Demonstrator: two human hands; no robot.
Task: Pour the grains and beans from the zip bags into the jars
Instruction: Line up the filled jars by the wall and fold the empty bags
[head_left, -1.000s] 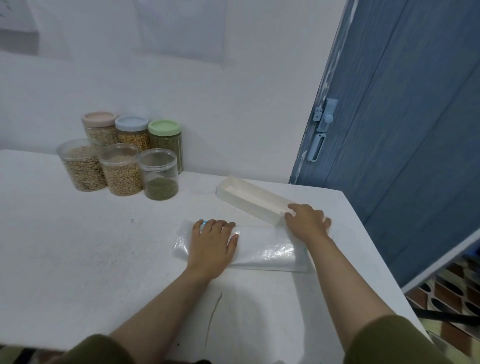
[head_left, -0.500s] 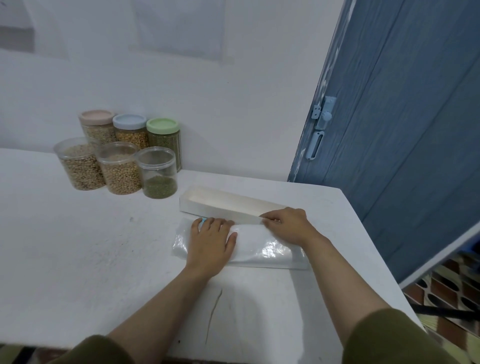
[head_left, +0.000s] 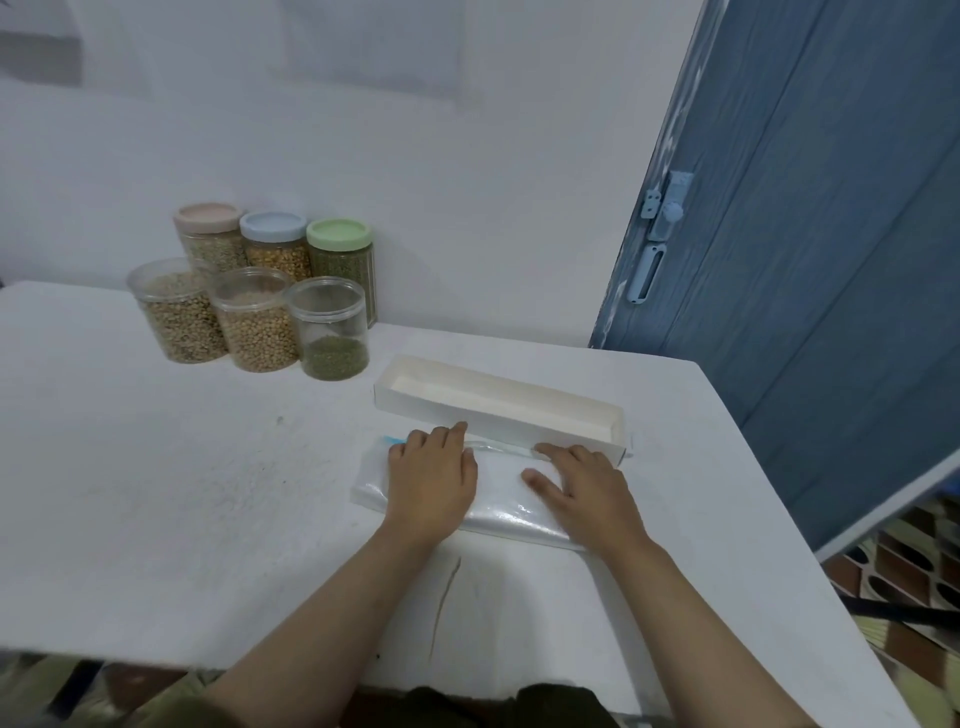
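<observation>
Left hand (head_left: 431, 486) and right hand (head_left: 584, 493) lying flat, fingers straight, pressing bags (head_left: 498, 493), box (head_left: 498, 410) sitting just beyond fingertips — jars (head_left: 249, 312) standing far left.

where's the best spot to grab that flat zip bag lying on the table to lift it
Probably the zip edge. The zip bag lies flat with its blue zip strip along the far edge, against the white box, both hands resting flat on it. Pinch that strip from above, near its left end past the left hand, where it lies clear of the box. The right hand covers the other end.
</observation>
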